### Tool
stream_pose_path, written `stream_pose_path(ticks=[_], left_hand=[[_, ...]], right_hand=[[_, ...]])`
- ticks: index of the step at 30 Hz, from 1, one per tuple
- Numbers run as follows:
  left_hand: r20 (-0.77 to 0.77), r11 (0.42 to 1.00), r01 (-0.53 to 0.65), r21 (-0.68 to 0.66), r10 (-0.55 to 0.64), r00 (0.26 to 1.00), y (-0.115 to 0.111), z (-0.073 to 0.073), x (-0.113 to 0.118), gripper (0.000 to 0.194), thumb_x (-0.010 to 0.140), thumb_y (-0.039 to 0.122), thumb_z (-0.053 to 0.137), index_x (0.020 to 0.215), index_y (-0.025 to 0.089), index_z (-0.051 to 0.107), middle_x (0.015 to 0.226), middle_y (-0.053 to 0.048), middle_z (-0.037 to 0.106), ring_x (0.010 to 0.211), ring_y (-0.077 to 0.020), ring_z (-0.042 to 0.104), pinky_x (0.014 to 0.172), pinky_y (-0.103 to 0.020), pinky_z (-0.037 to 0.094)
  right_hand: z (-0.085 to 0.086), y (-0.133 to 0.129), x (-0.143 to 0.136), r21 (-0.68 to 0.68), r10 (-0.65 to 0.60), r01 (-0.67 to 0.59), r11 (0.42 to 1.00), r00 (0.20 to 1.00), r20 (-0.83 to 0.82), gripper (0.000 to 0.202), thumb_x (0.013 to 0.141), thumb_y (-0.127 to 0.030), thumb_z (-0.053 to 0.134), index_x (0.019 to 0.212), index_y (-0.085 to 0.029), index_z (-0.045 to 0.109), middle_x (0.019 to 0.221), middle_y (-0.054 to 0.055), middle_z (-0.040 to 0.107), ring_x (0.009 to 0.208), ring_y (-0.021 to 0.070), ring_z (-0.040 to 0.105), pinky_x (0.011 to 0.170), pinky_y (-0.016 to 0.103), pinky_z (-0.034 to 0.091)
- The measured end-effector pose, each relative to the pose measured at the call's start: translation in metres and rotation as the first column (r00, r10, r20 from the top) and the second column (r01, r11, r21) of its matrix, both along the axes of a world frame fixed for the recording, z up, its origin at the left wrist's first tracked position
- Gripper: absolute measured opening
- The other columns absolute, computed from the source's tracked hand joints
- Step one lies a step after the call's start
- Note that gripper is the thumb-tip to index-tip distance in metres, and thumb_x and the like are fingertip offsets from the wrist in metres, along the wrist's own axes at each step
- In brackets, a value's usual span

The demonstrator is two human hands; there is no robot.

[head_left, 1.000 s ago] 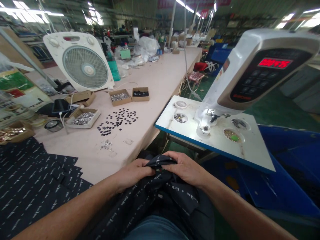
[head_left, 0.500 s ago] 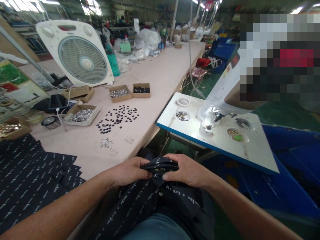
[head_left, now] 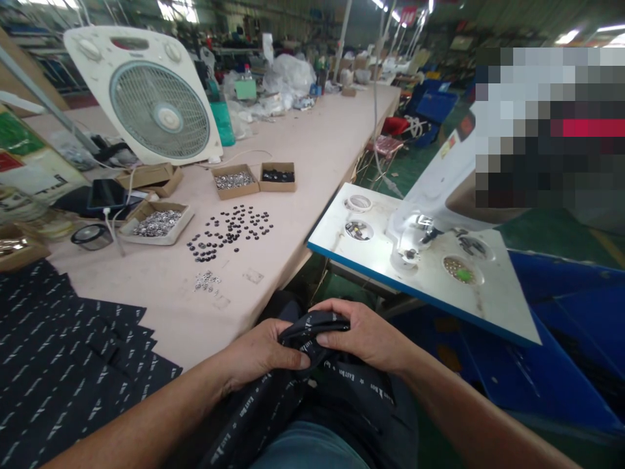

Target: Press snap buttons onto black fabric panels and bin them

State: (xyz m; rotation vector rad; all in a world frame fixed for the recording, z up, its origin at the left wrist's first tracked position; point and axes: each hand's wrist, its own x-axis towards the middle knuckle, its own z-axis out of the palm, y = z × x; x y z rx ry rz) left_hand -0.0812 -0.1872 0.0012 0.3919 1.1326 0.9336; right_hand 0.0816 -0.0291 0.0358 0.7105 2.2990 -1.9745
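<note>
Black fabric with white printed lettering (head_left: 359, 384) lies bunched over the lap. Its upper edge is pinched between the thumb and fingers of my left hand (head_left: 266, 355). A short way to the right, my right hand (head_left: 359, 332) grips the same edge, thumb on the near side. Between both hands the cloth is folded into a small loop. Dark round buttons (head_left: 237, 228) and small silver pieces (head_left: 207, 281) are scattered on the table (head_left: 312, 156) beyond my hands.
At right stands a machine (head_left: 407, 241) on a white, blue-edged board (head_left: 493, 306). Small boxes (head_left: 159, 225) of metal parts, a white fan (head_left: 168, 117) and patterned dark cloth (head_left: 83, 352) are on the table. Blue material (head_left: 576, 306) lies behind the board.
My left hand has shifted slightly down and right, closer to my right hand. The cloth edge between them is now more folded over. The view has shifted slightly.
</note>
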Motion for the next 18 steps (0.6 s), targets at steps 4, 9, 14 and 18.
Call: stream_pose_path(ticks=[4,9,14,18], left_hand=[[0.05,0.995,-0.099,-0.015,0.099,0.994,0.003,-0.007,0.001,0.04,0.058,0.028,0.088,0.092,0.011,0.074,0.079,-0.008,0.075,0.064,-0.0169,0.066,0.068,-0.028,0.053],[0.062,0.976,-0.215,0.036,0.213,0.975,0.014,-0.018,0.003,0.044,0.058,0.033,0.088,0.092,0.008,0.076,0.079,-0.008,0.073,0.068,-0.0159,0.063,0.071,-0.028,0.048],[-0.056,0.965,-0.218,0.149,0.228,0.972,0.019,-0.042,0.004,0.024,0.065,0.029,0.078,0.078,0.009,0.071,0.067,0.0,0.061,0.06,-0.0105,0.05,0.061,-0.023,0.038],[-0.262,0.979,-0.088,0.185,0.135,0.956,0.023,-0.063,0.01,0.016,0.065,0.026,0.065,0.06,0.014,0.055,0.058,0.004,0.045,0.055,-0.0081,0.037,0.051,-0.022,0.027]], right_hand=[[-0.006,0.004,-0.008,-0.02,0.007,-0.006,1.0,1.0,0.018,0.037,0.078,-0.023,0.073,0.115,-0.019,0.067,0.105,0.003,0.073,0.097,0.0225,0.066,0.089,0.033,0.049],[-0.012,0.023,-0.016,-0.003,0.09,-0.09,0.996,0.996,0.028,0.042,0.078,-0.034,0.075,0.118,-0.02,0.067,0.105,0.004,0.073,0.099,0.0258,0.066,0.088,0.035,0.05],[0.008,0.048,-0.045,0.085,0.223,-0.225,0.971,0.974,0.033,0.06,0.074,-0.039,0.081,0.13,-0.025,0.064,0.123,0.004,0.069,0.112,0.0266,0.063,0.099,0.037,0.047],[0.002,0.046,-0.117,0.353,0.13,-0.102,0.93,0.99,-0.054,0.027,0.084,-0.032,0.07,0.109,-0.022,0.074,0.105,0.004,0.074,0.095,0.0199,0.067,0.087,0.031,0.05]])
